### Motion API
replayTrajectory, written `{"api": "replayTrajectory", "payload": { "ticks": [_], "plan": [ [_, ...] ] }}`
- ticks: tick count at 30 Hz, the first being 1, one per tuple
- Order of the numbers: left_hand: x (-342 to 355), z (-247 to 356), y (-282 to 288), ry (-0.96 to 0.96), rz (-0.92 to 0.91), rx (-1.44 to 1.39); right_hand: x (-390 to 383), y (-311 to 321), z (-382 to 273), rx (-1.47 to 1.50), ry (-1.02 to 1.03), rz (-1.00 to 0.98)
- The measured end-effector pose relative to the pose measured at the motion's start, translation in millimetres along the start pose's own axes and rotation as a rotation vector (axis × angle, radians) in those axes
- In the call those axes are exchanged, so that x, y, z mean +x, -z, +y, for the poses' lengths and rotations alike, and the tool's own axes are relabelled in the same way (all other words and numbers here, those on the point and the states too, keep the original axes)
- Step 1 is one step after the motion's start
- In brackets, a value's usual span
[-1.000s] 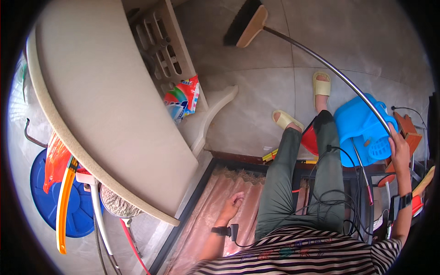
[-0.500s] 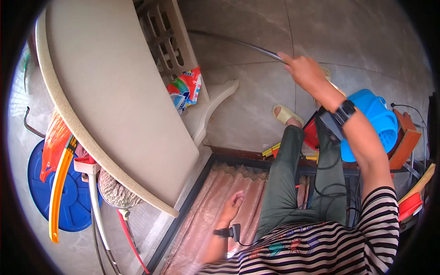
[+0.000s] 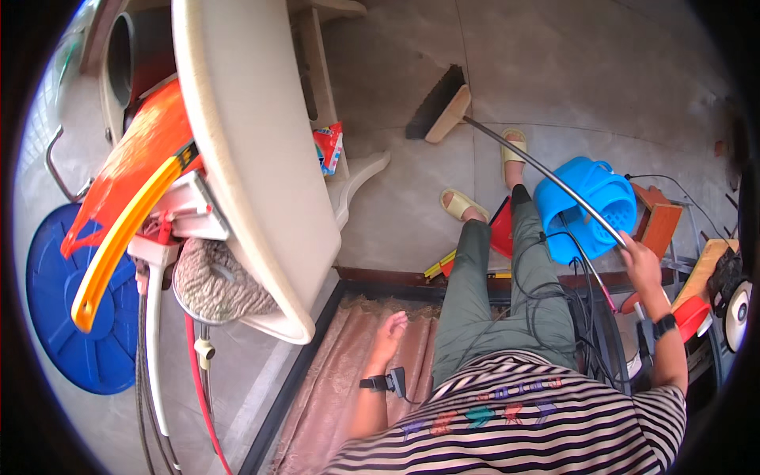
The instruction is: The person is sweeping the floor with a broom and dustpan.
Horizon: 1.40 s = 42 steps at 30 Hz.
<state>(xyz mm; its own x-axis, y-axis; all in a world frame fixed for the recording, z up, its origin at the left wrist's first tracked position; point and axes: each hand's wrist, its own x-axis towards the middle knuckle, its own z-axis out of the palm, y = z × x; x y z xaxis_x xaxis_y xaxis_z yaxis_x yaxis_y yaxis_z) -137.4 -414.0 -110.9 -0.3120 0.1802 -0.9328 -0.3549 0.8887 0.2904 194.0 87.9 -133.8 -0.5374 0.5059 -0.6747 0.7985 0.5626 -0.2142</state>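
Observation:
My right hand (image 3: 643,265) is wrapped round the upper end of a broom (image 3: 546,169), whose long metal handle slants away to the far left. The broom's head (image 3: 448,115), wooden with dark bristles, is at the grey floor beyond my slippered feet. My left hand (image 3: 386,339) hangs by my left thigh, above a pink fringed cloth (image 3: 348,372). It holds nothing, and its fingers are loosely bent but apart. Under the broom handle stands a blue mop bucket (image 3: 566,198) with a strainer basket. Beside my legs, part of a red dustpan-like thing (image 3: 502,227) shows.
A pale table (image 3: 261,158) with a curved edge rises at the left. A colourful packet (image 3: 328,148) sits by its leg. Farther left are a yellow-handled tool (image 3: 119,245), mops, an orange bag (image 3: 142,158) and a blue lid (image 3: 79,317). Black cables (image 3: 586,301) hang near my right leg.
My right hand has drawn back toward my right side with the broom, and the broom head has come into view. My left hand stays near my thigh. The view has shifted.

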Motion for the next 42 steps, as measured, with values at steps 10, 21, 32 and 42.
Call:
{"api": "replayTrajectory", "payload": {
  "ticks": [10,21,32,42],
  "plan": [
    [-36,-13,25,-0.125,0.140,-0.133,157,-12,-229,0.145,0.291,0.145],
    [-51,-57,78,-0.277,0.265,-0.106,-129,58,-106,-0.069,0.117,0.114],
    [-73,-91,97,-0.299,0.278,-0.193,-167,-14,-105,-0.047,-0.031,-0.008],
    [-95,-122,94,-0.227,0.359,-0.150,68,-25,-280,-0.001,0.192,0.136]
  ]
}}
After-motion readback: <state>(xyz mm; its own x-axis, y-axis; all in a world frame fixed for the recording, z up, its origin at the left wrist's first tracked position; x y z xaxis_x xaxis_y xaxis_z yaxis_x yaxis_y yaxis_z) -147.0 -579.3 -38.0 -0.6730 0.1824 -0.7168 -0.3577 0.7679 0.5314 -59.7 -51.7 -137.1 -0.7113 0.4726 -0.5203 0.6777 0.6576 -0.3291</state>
